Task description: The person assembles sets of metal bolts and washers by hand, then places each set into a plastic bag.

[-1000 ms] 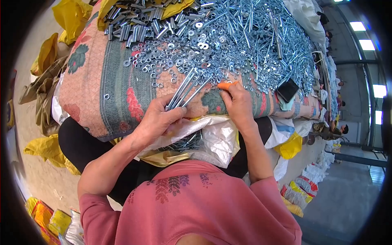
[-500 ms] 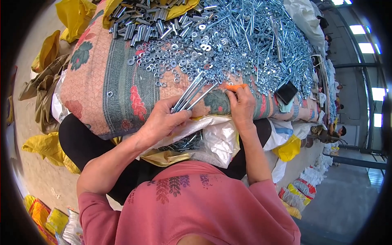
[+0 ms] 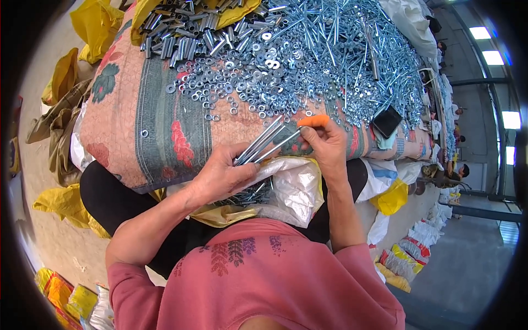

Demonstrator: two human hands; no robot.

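Observation:
My left hand is closed round a small bundle of long thin metal rods, which slant up and to the right. My right hand wears an orange cover on its forefinger. Its thumb and forefinger pinch the far end of one rod that sticks out from the bundle; whether a small part is also between those fingertips is hidden. Just beyond both hands, loose washers and nuts lie scattered on a flowered cloth. Below them, an open white sack with metal rods inside lies across my lap.
Short metal tubes are heaped at the far left, and a large pile of long rods at the far right. A black square object sits right of my right hand. Yellow sacks lie on the floor at left.
My right hand has risen slightly from the cloth beside the washers, and its fingertips now meet the end of a rod. The bundle in my left hand has tilted a little lower.

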